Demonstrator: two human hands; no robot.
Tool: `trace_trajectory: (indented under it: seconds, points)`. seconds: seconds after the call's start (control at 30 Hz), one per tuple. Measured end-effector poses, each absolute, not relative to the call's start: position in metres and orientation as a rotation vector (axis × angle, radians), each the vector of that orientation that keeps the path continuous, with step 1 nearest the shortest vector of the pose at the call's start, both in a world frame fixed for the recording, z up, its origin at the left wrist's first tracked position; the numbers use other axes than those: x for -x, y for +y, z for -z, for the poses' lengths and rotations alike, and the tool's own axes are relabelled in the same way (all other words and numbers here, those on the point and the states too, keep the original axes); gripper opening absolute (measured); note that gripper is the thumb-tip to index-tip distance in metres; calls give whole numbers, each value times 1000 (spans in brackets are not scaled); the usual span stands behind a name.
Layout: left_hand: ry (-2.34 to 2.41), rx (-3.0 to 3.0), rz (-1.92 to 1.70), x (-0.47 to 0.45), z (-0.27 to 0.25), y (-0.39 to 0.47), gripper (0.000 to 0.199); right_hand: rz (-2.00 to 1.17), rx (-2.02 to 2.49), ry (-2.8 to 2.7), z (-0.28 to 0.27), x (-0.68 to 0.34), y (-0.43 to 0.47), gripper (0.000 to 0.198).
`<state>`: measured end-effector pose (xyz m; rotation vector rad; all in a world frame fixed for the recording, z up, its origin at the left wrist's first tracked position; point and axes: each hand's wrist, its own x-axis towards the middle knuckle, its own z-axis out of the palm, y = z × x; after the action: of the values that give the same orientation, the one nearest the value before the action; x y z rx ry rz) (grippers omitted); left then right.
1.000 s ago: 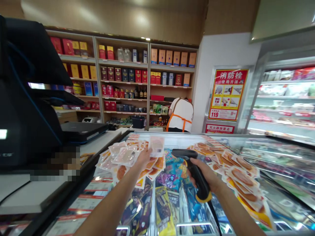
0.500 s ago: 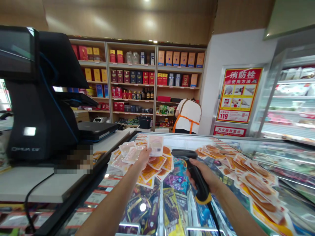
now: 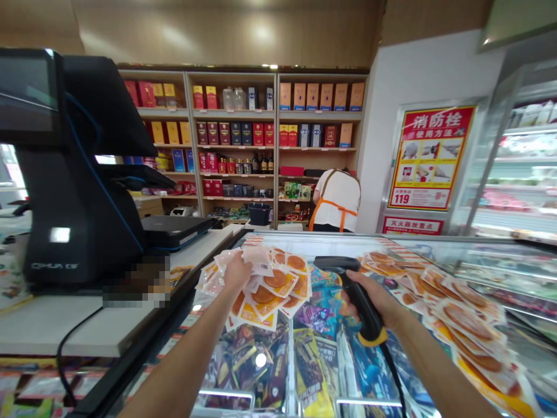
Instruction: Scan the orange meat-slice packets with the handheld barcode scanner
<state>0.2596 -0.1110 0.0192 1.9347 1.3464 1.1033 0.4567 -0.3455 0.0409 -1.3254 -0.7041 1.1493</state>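
My left hand [image 3: 237, 271] is closed at the edge of a flat clear packet [image 3: 259, 260] whose pale barcoded back faces up. It sits over a fanned pile of packets [image 3: 265, 295], each showing a round orange-brown patty and a yellow label; some lie with the pale side up. Just right of that pile, my right hand [image 3: 378, 299] is wrapped round the handle of a black barcode scanner [image 3: 363, 302]. The scanner's head points left toward the pile, and its cord runs down toward me. Both hands are above the freezer's glass top.
More patty packets [image 3: 467, 325] spread along the right of the chest freezer. Bagged goods [image 3: 313, 371] show through its glass. A black checkout terminal [image 3: 82, 191] stands on the white counter [image 3: 56, 325] at left. Beyond, a person in an orange-strapped apron [image 3: 337, 200] bends by the shelves [image 3: 235, 116].
My left hand has moved left and lowered the packet from upright onto the pile. The scanner stays in my right hand, slightly farther right in view.
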Motion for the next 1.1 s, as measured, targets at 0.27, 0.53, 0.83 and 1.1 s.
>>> trace_trajectory:
  seconds: [0.27,0.53,0.83,1.1]
  points:
    - [1031,-2425,-1142,-320,-22,-165,42,-985,1382,-578,-38,-512,-391,27]
    - [386,-2710,-687,-421,23,-283,41,-924,1445,-456,-37,-566,-464,32]
    - [-407,-2872,-527,-481,44,-394,60,-930,1282,-395,-10,-601,-508,33]
    - [-191,-2982,-372,-491,42,-362,41,-947,1373,-434,-14,-590,-487,37]
